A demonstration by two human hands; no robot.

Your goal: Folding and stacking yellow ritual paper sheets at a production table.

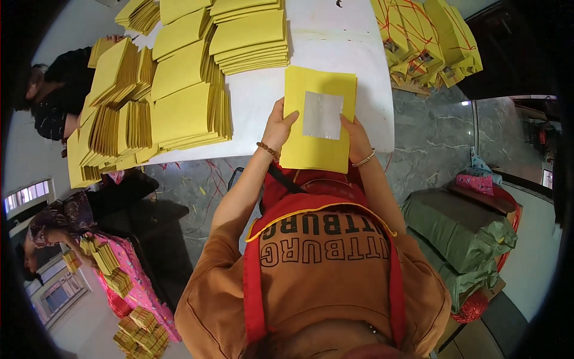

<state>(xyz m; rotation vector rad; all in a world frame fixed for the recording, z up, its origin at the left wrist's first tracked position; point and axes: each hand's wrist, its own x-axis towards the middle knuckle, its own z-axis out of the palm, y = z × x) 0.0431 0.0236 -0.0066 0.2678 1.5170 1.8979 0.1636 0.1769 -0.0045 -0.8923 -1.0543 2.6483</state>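
Observation:
Between my two hands I hold a small stack of flat yellow paper bags, upright at the near edge of the white table. The top bag has a clear rectangular window in its middle. My left hand grips the left edge with the thumb on the front face. On the opposite edge my right hand is closed the same way, its thumb near the window. The fingers behind the bags are hidden. How many bags are in the stack I cannot tell.
Piles of folded yellow bags cover the left of the white table. Bundles tied with red string stand to its right. Wrapped green bales lie at lower right. Two people work at the left, one beside a pink-covered table.

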